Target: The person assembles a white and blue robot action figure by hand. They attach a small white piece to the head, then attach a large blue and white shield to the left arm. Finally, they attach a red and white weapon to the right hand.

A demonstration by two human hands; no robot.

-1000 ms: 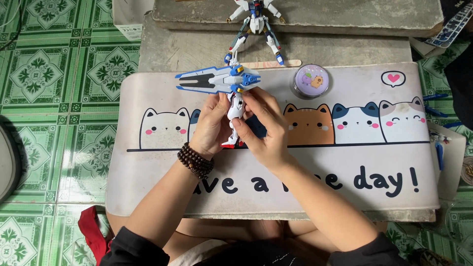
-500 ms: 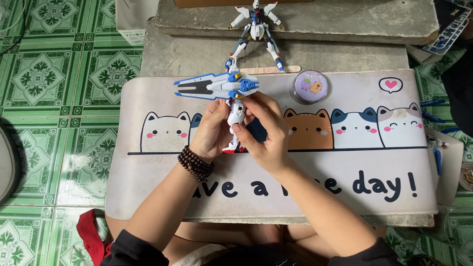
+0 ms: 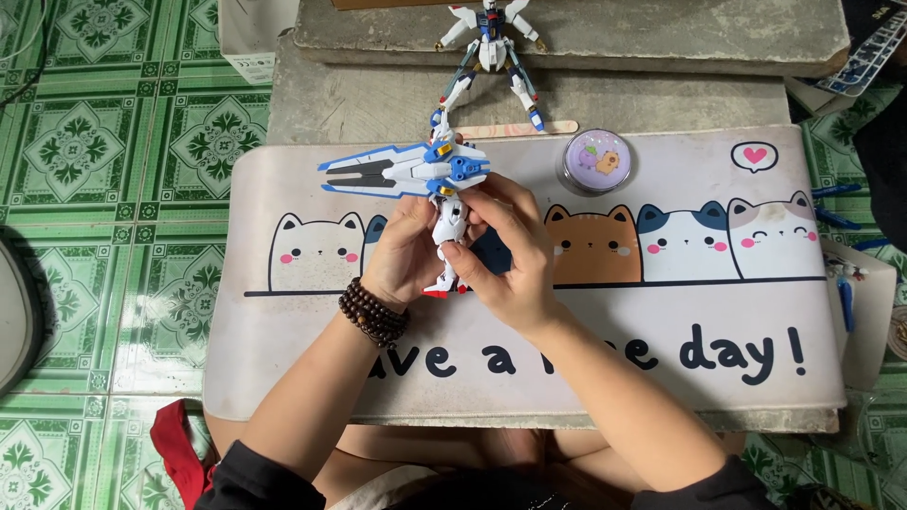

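1. Robot model kit figure (image 3: 444, 222), white with blue and gold trim, sits upright between both hands over the cat-printed desk mat (image 3: 661, 321), its long blue-and-white wing piece (image 3: 402, 172) jutting out to the left above the fingers
2. Left hand (image 3: 404, 255), a dark bead bracelet (image 3: 373, 312) at the wrist, is closed around the figure's body from the left; right hand (image 3: 505, 255) pinches the torso and leg from the right
3. To do this fitting well, I judge the left hand should brace the body firmly while the right works with fingertip pressure only, since the thin wing and the joints look easy to snap
4. A second finished figure (image 3: 491, 47) lies on the stone slab (image 3: 661, 38) beyond, with a round lilac tin (image 3: 596, 161) and a wooden stick (image 3: 529, 126) near it, well apart from the hands
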